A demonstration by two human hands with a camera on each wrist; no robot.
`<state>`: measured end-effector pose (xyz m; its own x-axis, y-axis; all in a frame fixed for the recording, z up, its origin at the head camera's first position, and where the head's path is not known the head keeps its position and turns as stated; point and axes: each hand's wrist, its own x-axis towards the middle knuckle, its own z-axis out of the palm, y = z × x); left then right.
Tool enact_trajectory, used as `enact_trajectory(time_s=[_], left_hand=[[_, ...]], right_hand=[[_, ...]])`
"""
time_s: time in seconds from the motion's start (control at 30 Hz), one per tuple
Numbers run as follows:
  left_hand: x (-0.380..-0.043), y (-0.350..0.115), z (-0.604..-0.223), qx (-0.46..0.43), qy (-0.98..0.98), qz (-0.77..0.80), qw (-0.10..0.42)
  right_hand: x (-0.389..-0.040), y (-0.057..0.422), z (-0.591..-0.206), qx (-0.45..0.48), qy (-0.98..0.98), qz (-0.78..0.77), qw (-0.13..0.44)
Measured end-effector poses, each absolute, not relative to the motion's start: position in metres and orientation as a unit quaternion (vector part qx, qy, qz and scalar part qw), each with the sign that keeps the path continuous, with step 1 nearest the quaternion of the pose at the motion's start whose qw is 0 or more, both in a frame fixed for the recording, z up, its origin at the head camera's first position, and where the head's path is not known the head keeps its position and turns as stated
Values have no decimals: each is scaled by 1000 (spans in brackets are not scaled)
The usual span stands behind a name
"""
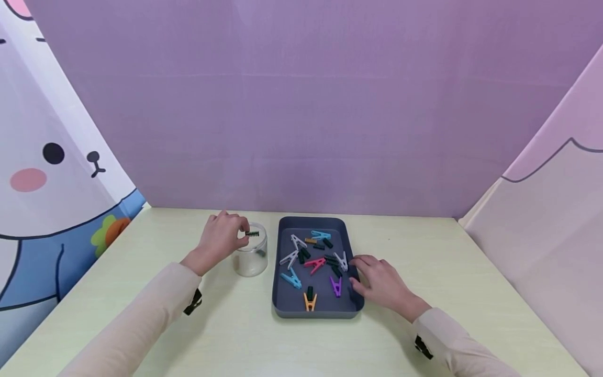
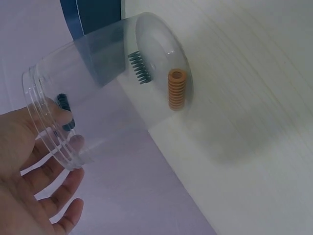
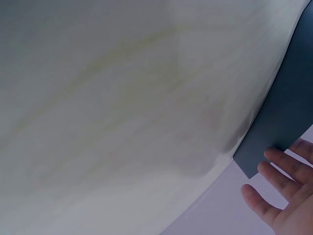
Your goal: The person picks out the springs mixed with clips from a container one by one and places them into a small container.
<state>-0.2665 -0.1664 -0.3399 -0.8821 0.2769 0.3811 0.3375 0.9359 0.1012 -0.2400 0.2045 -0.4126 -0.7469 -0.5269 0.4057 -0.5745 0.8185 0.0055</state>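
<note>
My left hand (image 1: 221,238) pinches a dark green coil spring (image 1: 253,234) between thumb and fingertips at the mouth of a clear jar (image 1: 249,263). Inside that jar, the left wrist view shows an orange spring (image 2: 177,90) and another dark green spring (image 2: 140,67) near the bottom. To the right stands a dark grey tray (image 1: 289,302) of small clothespins and springs. My right hand (image 1: 383,283) rests at the tray's right rim, its fingers extended and holding nothing.
Blue, white, red, purple and yellow clothespins lie scattered in the tray, among them a red clothespin (image 1: 315,264) and a purple clothespin (image 1: 336,286). Several dark springs and a golden spring (image 1: 311,241) lie between them. A purple cloth backdrop (image 1: 301,131) rises behind the table.
</note>
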Motion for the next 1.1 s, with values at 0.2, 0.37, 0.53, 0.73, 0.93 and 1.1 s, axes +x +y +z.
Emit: enact_trajectory(time_s=[0.2, 0.37, 0.53, 0.73, 0.93, 1.1], left_hand=[[-266, -165, -340, -148, -970, -80, 173], [-268, -165, -342, -148, -969, -87, 175], [-268, -165, -343, -153, -968, -93, 174], [-267, -165, -343, -154, -968, -94, 176], [-267, -165, -342, -155, -968, -91, 176], [-267, -164, -341, -158, -967, -82, 184]], right_hand=[[-241, 204, -414, 294, -934, 58, 196], [-240, 204, -414, 294, -933, 59, 198], [-240, 205, -414, 296, -932, 59, 202], [-240, 205, -414, 297, -931, 61, 204], [-241, 205, -414, 300, -929, 59, 207], [-241, 205, -414, 300, -930, 58, 204]])
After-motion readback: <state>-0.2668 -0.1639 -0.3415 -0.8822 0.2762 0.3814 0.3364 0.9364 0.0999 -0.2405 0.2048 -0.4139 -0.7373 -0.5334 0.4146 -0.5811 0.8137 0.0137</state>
